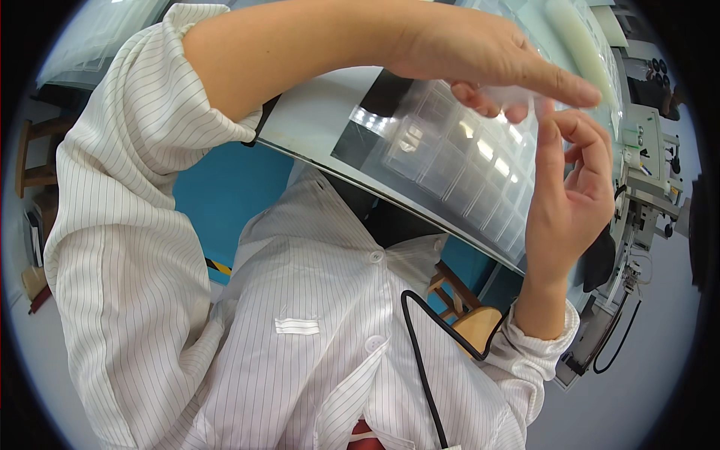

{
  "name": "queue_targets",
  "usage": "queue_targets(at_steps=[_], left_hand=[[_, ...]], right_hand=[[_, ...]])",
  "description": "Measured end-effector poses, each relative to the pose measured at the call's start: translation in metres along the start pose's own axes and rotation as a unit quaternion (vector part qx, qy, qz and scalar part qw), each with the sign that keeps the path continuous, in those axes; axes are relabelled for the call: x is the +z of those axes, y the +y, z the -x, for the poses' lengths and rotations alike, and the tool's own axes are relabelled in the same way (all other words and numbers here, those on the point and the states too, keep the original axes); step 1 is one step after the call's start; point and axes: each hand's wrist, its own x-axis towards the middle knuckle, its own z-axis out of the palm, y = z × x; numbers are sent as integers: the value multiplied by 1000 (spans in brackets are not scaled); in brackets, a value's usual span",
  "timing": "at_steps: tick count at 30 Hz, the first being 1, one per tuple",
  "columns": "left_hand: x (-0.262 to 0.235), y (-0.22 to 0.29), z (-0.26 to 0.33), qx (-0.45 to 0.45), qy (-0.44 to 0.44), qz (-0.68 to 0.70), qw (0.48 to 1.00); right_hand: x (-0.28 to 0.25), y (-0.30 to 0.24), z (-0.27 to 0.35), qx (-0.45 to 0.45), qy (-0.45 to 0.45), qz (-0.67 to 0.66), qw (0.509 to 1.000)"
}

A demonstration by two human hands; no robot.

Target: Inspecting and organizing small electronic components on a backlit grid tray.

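Note:
My left hand [499,60] reaches across from the left above the table, index finger stretched out and the other fingers curled. Between its fingers shows a small translucent plastic piece [510,97], whose exact kind I cannot make out. Just to the right, my right hand [570,180] is raised, its thumb and index finger pinched together at the edge of that piece. The fingertips of both hands nearly meet. Below them lies a clear plastic compartment tray [442,165] with rows of square cells.
A dark sheet [382,94] lies by the tray on the table [315,112]. Along the far right is a whitish translucent roll [577,37]. Machinery [649,165] stands at right, clear plastic sheets [90,49] at upper left. A wooden stool [476,330] and black cable [420,360] are below.

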Motion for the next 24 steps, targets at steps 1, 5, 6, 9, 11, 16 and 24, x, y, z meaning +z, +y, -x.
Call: queue_targets(at_steps=[1,5,6,9,11,16,24], left_hand=[[0,-8,-2,46,-59,12,997],[2,-17,-8,56,-103,6,993],[-1,-19,-9,55,-105,4,993],[-7,-20,-10,38,-92,129,987],[2,-7,-2,23,61,38,997],[5,-10,-2,13,69,29,997],[5,-12,-6,15,46,18,999]], right_hand=[[1,3,0,-11,26,-3,1000],[3,3,-3,-46,63,38,996],[4,3,-1,-45,65,39,996],[4,3,9,-26,37,7,999],[4,-14,22,-53,-83,20,995],[23,-18,42,-113,-82,77,987],[23,-12,45,-130,-59,66,988]])
